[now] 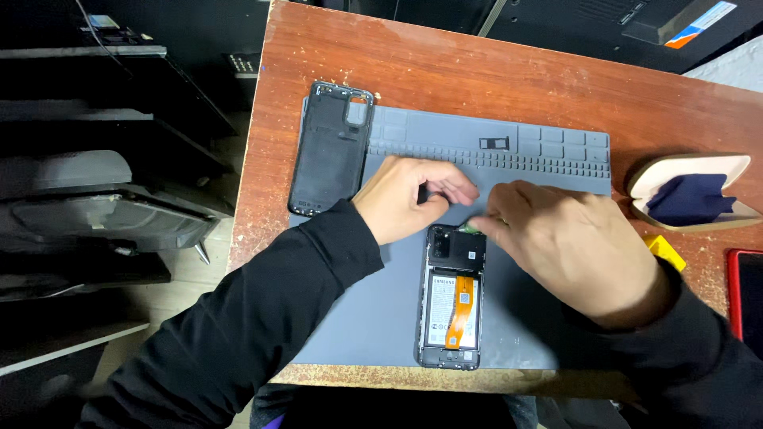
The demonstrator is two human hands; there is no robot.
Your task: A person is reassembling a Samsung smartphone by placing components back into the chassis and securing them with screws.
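Note:
An opened phone [451, 306] lies face down on a grey work mat [373, 318], its battery and an orange flex cable showing. My left hand [409, 199] hovers just above the phone's top left corner, fingers curled around a small dark part. My right hand [568, 246] rests at the phone's top right corner, its fingertips pinching a small greenish piece there. The phone's removed black back cover [330, 147] lies at the mat's left edge.
The mat sits on a reddish wooden table [493, 75]. An open beige case with a dark blue cloth [690, 195] is at the right, a yellow item [666, 250] and a red-edged device [745, 294] beside it. Dark equipment stands left of the table.

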